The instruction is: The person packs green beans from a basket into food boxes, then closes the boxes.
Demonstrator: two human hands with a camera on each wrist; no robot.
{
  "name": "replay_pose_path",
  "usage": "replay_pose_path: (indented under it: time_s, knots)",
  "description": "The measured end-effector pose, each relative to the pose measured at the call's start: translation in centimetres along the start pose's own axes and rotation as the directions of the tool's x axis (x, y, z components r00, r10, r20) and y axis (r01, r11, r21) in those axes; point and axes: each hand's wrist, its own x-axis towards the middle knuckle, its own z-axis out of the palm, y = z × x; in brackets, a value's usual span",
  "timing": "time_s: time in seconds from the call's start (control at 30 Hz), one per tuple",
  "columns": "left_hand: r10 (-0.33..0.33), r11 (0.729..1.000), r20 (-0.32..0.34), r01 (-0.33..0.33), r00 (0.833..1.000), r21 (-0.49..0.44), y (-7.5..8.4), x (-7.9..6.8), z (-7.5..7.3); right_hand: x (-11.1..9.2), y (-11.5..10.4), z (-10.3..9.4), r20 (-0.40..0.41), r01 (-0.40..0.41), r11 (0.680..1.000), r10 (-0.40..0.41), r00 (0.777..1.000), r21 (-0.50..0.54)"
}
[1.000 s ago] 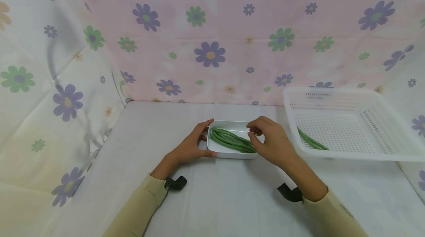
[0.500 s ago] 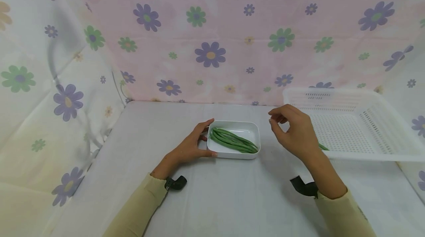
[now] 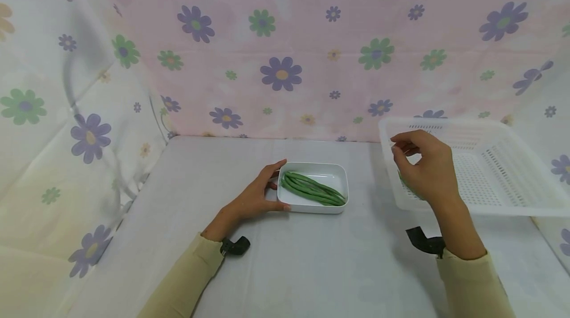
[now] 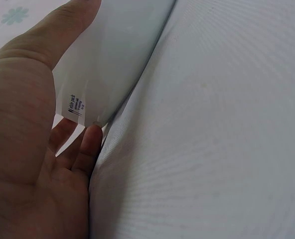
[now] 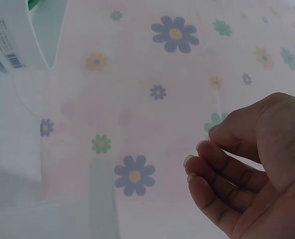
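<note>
My left hand [image 3: 251, 198] grips the left end of a small white rectangular container [image 3: 318, 209], thumb on its near side and fingers round the back. In the left wrist view the thumb lies along the container wall [image 4: 122, 40], which has small dark printing. Inside the container lies a bundle of green beans [image 3: 311, 190], slanting down to the right. My right hand [image 3: 425, 167] hovers over the left side of a white perforated basket [image 3: 525, 209], fingers loosely bent. In the right wrist view, nothing shows between the thumb and fingertips [image 5: 200, 181]. A few green beans [image 3: 406, 182] in the basket are mostly hidden behind this hand.
The basket stands at the right of the white-covered table [image 3: 303, 263], near the back. Flower-patterned cloth [image 3: 280, 110] hangs behind the table and along both sides. A black strap device [image 3: 425, 241] sits on the right wrist, another [image 3: 236, 246] on the left.
My right hand has moved from above the container's right end, rightwards to the basket. The left hand, the container and the beans in it have stayed put.
</note>
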Motion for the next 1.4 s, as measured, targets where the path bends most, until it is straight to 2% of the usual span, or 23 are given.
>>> replay_pose_path:
  time_s: [0.17,0.4,0.63,0.8,0.83,1.03,1.07,1.23,1.4]
  knots:
    - [-0.002,1.0,-0.002,0.002,1.0,0.004,-0.1,0.0,0.0,-0.1,1.2,-0.5,0.005,-0.042,0.999,0.043,0.999,-0.026]
    - [0.0,1.0,0.0,0.0,1.0,-0.007,-0.1,0.0,0.0,-0.4,2.8,-1.0,0.06,-0.147,0.987,0.15,0.987,-0.06]
    - [0.002,1.0,-0.001,-0.002,1.0,-0.005,-0.1,0.0,0.0,-0.7,3.9,-0.9,0.135,-0.216,0.966,0.236,0.962,-0.144]
    - [0.016,1.0,-0.001,-0.016,1.0,0.001,-0.1,-0.1,0.0,-0.8,4.9,-0.6,0.199,-0.238,0.95,0.277,0.94,-0.201]
    - [0.018,1.0,-0.001,-0.018,1.0,-0.008,0.5,-0.2,-0.1,-0.8,5.1,-0.6,0.213,-0.243,0.946,0.288,0.934,-0.214]
    - [0.026,0.999,-0.006,-0.026,1.0,-0.027,0.5,-0.2,0.0,-1.0,6.1,-0.4,0.324,-0.257,0.925,0.344,0.881,-0.28]
    - [0.027,0.999,-0.006,-0.027,1.0,-0.019,0.0,-0.1,0.1,-1.0,6.3,-0.4,0.352,-0.254,0.924,0.348,0.869,-0.287]
    - [0.021,1.0,0.0,-0.021,1.0,0.003,-0.1,-0.1,0.0,-1.0,7.2,-0.4,0.47,-0.232,0.917,0.369,0.802,-0.325]
    - [0.011,1.0,-0.001,-0.011,1.0,-0.008,0.0,-0.1,0.0,-1.0,7.3,-0.2,0.536,-0.241,0.9,0.413,0.737,-0.363]
